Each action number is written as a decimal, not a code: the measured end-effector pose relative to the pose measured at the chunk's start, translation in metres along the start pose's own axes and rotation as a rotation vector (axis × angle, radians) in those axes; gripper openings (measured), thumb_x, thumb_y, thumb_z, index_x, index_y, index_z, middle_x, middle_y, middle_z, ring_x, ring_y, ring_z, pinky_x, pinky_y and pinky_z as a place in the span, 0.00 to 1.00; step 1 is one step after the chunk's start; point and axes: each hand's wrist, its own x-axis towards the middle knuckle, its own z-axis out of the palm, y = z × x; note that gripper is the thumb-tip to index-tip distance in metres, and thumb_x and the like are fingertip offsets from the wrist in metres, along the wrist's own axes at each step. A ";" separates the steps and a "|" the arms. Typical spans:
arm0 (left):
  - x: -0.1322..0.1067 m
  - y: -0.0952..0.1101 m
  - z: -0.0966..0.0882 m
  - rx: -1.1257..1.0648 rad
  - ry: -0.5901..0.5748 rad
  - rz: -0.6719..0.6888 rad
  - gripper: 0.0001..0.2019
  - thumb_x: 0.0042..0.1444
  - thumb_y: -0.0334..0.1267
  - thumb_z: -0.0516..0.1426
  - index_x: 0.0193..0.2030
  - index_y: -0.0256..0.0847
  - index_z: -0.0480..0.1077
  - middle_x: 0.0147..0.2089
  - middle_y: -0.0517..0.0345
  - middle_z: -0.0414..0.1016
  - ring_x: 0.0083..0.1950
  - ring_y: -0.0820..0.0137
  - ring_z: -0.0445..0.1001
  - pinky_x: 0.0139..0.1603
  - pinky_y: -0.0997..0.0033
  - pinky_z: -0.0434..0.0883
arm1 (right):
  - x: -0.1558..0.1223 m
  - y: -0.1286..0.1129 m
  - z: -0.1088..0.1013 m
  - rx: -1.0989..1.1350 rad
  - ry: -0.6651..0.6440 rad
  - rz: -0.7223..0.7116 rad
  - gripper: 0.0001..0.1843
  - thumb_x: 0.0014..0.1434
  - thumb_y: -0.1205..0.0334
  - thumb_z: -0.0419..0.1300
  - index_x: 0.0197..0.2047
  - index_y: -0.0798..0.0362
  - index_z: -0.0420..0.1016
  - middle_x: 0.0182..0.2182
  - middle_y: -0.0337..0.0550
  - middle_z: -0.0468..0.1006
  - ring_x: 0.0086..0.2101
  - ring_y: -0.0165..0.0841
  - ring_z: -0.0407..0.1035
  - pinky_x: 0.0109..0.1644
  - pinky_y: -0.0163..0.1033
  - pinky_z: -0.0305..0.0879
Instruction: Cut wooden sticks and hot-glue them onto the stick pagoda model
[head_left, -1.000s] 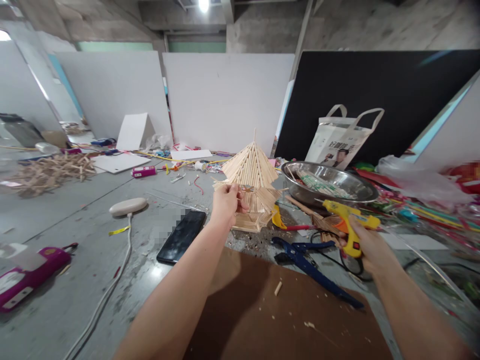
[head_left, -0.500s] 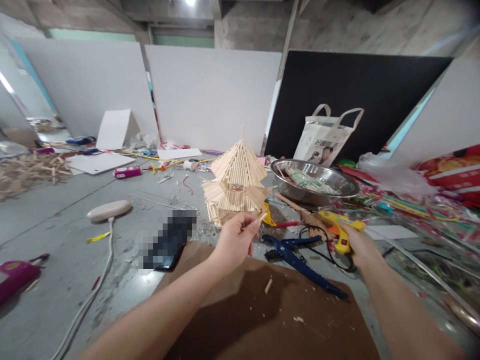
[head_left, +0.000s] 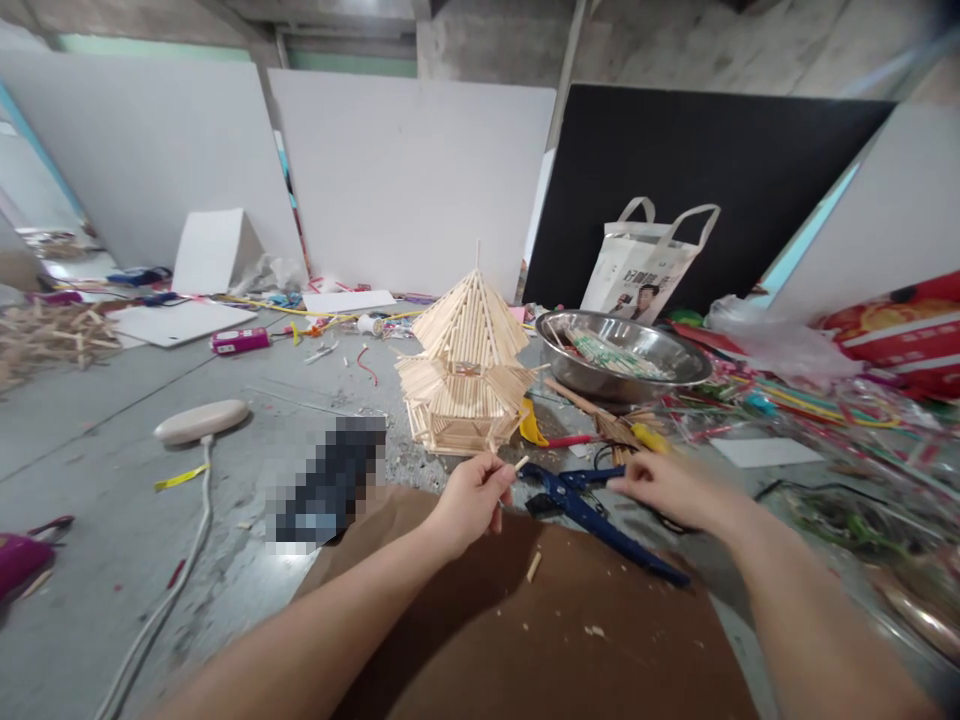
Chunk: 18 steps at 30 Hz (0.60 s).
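My left hand [head_left: 472, 498] pinches a short wooden stick [head_left: 513, 468] just in front of the stick-built pagoda model [head_left: 465, 370]. My right hand [head_left: 664, 487] lies palm down with its fingers stretched toward the handles of the blue cutters [head_left: 592, 505]; its fingertips are at or just over them. It holds nothing. The yellow glue gun [head_left: 649, 437] lies on the table just behind that hand, mostly hidden. A brown board [head_left: 570, 640] covers the table in front of me, with a loose stick piece [head_left: 533, 566] on it.
A steel bowl [head_left: 675, 375] with sticks stands right of the model, a tote bag [head_left: 645, 265] behind it. A phone [head_left: 330, 485], a white corded puck [head_left: 201, 421] and a yellow scraper [head_left: 531, 424] lie nearby. Coloured clutter fills the right side; a stick heap [head_left: 45, 335] lies far left.
My left hand drew back from the model with the small stick. My right hand lowered, let go of the glue gun and moved left toward the blue cutters.
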 end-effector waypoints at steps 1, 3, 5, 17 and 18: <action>0.001 -0.001 -0.001 -0.009 0.003 -0.006 0.11 0.51 0.44 0.47 0.27 0.38 0.58 0.20 0.67 0.60 0.11 0.83 0.57 0.09 0.83 0.52 | -0.003 -0.012 0.003 -0.033 -0.062 -0.058 0.20 0.43 0.42 0.52 0.28 0.50 0.68 0.29 0.44 0.74 0.30 0.39 0.67 0.28 0.38 0.54; 0.002 -0.003 -0.002 -0.017 0.006 -0.008 0.11 0.52 0.44 0.47 0.28 0.38 0.58 0.21 0.67 0.61 0.11 0.83 0.57 0.09 0.83 0.52 | -0.008 -0.031 0.011 -0.147 -0.115 -0.107 0.18 0.39 0.45 0.56 0.29 0.50 0.68 0.32 0.44 0.74 0.33 0.41 0.68 0.28 0.37 0.53; 0.003 -0.005 -0.003 -0.001 -0.003 0.013 0.11 0.52 0.45 0.46 0.29 0.38 0.58 0.22 0.66 0.62 0.12 0.83 0.58 0.10 0.83 0.53 | -0.011 -0.041 0.018 -0.240 -0.123 -0.107 0.18 0.40 0.50 0.56 0.32 0.52 0.67 0.34 0.47 0.74 0.34 0.43 0.68 0.27 0.37 0.52; -0.004 -0.012 -0.001 0.241 0.046 0.370 0.13 0.57 0.43 0.43 0.29 0.38 0.61 0.23 0.61 0.65 0.23 0.78 0.64 0.27 0.77 0.62 | -0.016 -0.025 0.017 -0.035 0.104 -0.046 0.21 0.45 0.62 0.49 0.45 0.52 0.65 0.37 0.48 0.74 0.36 0.42 0.68 0.31 0.37 0.56; -0.005 -0.012 -0.001 0.265 0.059 0.400 0.13 0.57 0.43 0.43 0.30 0.38 0.61 0.23 0.61 0.65 0.24 0.77 0.64 0.27 0.77 0.62 | -0.016 -0.023 0.014 -0.012 0.133 -0.019 0.19 0.46 0.60 0.49 0.43 0.52 0.67 0.35 0.47 0.75 0.34 0.42 0.68 0.30 0.38 0.57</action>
